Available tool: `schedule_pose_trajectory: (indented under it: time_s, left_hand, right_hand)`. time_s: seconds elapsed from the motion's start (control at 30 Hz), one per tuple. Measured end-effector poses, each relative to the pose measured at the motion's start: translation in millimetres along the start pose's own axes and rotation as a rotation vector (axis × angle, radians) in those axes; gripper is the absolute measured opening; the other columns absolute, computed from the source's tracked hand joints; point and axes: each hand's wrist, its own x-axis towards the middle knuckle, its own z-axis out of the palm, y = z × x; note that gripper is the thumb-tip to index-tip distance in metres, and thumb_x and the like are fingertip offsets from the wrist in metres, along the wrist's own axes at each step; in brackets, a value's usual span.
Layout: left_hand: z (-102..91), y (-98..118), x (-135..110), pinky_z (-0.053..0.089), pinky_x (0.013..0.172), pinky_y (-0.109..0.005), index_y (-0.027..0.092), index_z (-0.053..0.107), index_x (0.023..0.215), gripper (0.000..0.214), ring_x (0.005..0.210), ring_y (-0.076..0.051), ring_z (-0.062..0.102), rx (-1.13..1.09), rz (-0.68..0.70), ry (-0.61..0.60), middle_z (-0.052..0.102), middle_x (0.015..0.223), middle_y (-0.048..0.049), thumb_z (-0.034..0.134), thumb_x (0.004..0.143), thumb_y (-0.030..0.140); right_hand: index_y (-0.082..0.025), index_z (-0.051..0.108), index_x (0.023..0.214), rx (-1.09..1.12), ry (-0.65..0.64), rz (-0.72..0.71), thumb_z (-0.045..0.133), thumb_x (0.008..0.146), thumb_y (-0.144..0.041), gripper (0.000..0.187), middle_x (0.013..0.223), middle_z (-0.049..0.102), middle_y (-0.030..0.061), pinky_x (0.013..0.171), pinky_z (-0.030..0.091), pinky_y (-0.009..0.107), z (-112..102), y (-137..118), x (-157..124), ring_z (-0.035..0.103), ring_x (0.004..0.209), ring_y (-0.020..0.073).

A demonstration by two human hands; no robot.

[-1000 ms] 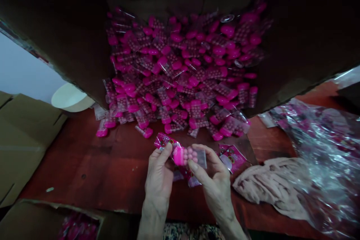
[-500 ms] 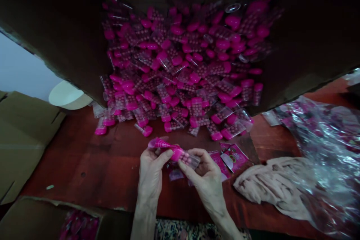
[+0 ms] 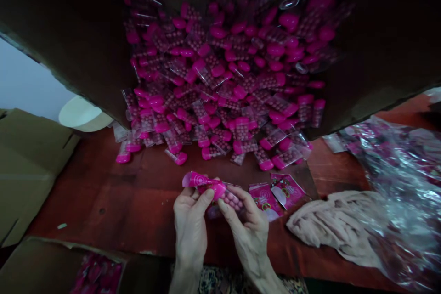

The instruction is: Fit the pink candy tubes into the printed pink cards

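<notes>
My left hand (image 3: 190,211) pinches a pink printed wrapper (image 3: 197,179) at its near end. My right hand (image 3: 245,223) grips a small clear bag of pink candy balls with a pink cap (image 3: 225,195), whose capped end meets the wrapper between both hands. Behind them a tipped cardboard box (image 3: 72,50) spills a big heap of the same pink-capped candy bags (image 3: 223,82) onto the red-brown table (image 3: 131,211). Two more pink printed wrappers (image 3: 275,193) lie just right of my right hand.
A beige cloth (image 3: 330,229) and a crumpled clear plastic sheet (image 3: 396,179) lie at the right. A cardboard box (image 3: 31,161) stands at the left, with a white bowl-like object (image 3: 81,115) behind it. Another open box holding pink packs (image 3: 96,275) sits at the lower left.
Both hands have drawn slightly nearer and lower. The candy bag has tilted from lying flat between my fingers to pointing its capped end into the wrapper's mouth.
</notes>
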Motion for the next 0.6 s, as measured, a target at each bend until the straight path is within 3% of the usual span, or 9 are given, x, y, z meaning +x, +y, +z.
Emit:
schedule_pose_trajectory:
  time_s: [0.17,0.27,0.4,0.5,0.6]
  left_hand:
    - [-3.9,3,2,0.039,0.037,-0.018,0.014,0.065,0.083,0.019,0.049,-0.012,0.06,-0.013,-0.125,-0.136,0.072,0.074,-0.0065,0.072,0.065,0.017]
    - [-5.8,2,3,0.036,0.034,-0.017,0.014,0.066,0.083,0.019,0.046,-0.011,0.057,-0.003,-0.14,-0.123,0.071,0.07,-0.0058,0.072,0.066,0.019]
    - [-4.8,-1,2,0.049,0.06,-0.022,0.012,0.069,0.073,0.013,0.06,-0.012,0.062,-0.026,-0.134,-0.07,0.069,0.066,-0.005,0.074,0.064,0.019]
    - [-4.2,-6,1,0.049,0.061,-0.022,0.013,0.068,0.068,0.01,0.057,-0.011,0.06,-0.023,-0.127,-0.028,0.068,0.062,-0.0029,0.074,0.065,0.021]
    - [-4.3,-8,0,0.048,0.061,-0.022,0.014,0.069,0.069,0.01,0.056,-0.01,0.059,-0.018,-0.07,0.016,0.069,0.064,-0.0021,0.074,0.064,0.02]
  right_hand:
    - [-0.018,0.062,0.091,0.236,-0.09,0.181,0.068,0.075,-0.032,0.022,0.067,0.062,-0.0018,0.048,0.049,0.021,9,-11,0,0.056,0.049,0.0094]
    - [-0.017,0.061,0.085,0.188,-0.118,0.178,0.063,0.079,-0.036,0.02,0.055,0.053,-0.0049,0.041,0.042,0.019,15,-11,-3,0.048,0.041,0.0074]
    - [-0.018,0.061,0.09,-0.132,-0.067,0.01,0.058,0.083,-0.034,0.018,0.055,0.055,-0.0038,0.042,0.043,0.02,14,-4,-8,0.05,0.042,0.0095]
    - [-0.018,0.061,0.095,-0.356,-0.033,-0.185,0.057,0.082,-0.029,0.017,0.069,0.066,0.0019,0.054,0.049,0.024,8,-1,-7,0.06,0.055,0.0141]
    - [-0.018,0.061,0.098,-0.395,-0.048,-0.275,0.056,0.082,-0.025,0.018,0.074,0.067,0.0033,0.058,0.05,0.025,4,-2,-4,0.061,0.059,0.0149]
